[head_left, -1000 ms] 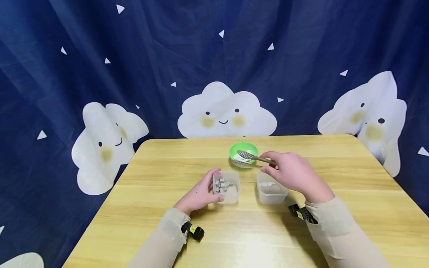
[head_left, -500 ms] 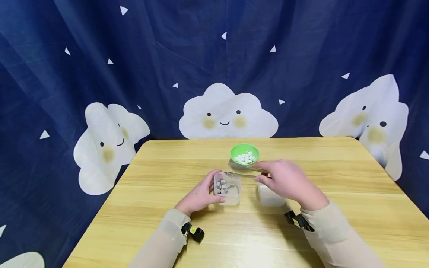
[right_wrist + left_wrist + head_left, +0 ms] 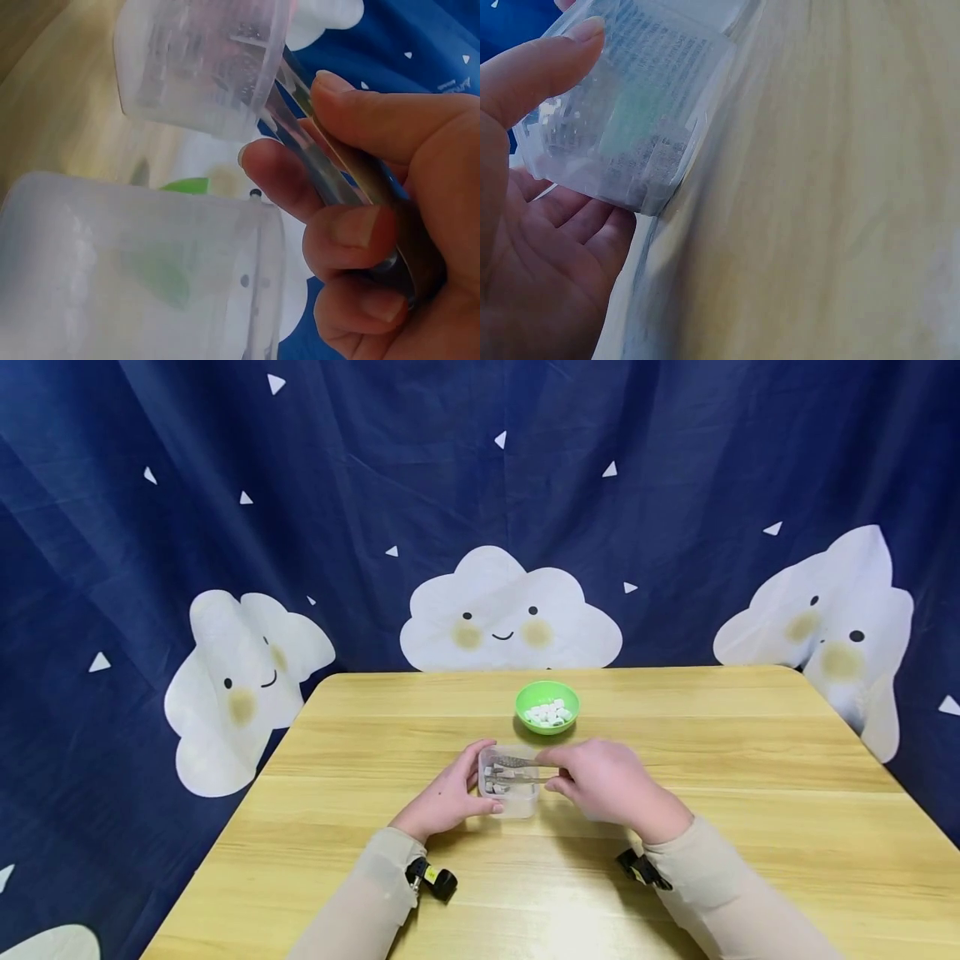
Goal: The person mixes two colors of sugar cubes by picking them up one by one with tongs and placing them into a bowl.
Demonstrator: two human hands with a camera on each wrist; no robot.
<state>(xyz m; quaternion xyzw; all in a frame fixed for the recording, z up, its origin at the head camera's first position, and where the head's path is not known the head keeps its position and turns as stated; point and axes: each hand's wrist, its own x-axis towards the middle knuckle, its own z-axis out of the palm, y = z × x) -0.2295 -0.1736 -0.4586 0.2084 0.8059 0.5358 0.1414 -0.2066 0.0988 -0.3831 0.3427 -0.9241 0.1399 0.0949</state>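
A small clear plastic container (image 3: 519, 806) stands on the table with several grey cubes (image 3: 491, 787) inside. Thumb and fingers of my left hand (image 3: 450, 793) grip it from its left side, as the left wrist view also shows with the container (image 3: 630, 97) and hand (image 3: 547, 247). Metal tongs (image 3: 543, 780) are in my right hand (image 3: 611, 785), fingers wrapped round the handles (image 3: 420, 247). Their perforated tips reach down into the container among the cubes, the two arms apart. What lies between the tips is too small to make out.
Behind the container sits a green bowl (image 3: 525, 697) with several white pieces (image 3: 549, 713). A second clear container (image 3: 135, 285) shows in the right wrist view, hidden by my right hand in the head view. A dark blue curtain (image 3: 480, 485) hangs behind the wooden table (image 3: 375, 727).
My right hand has carried the tongs from above the green bowl, leftward and nearer, down into the container at my left hand. The left hand has kept its grip in place.
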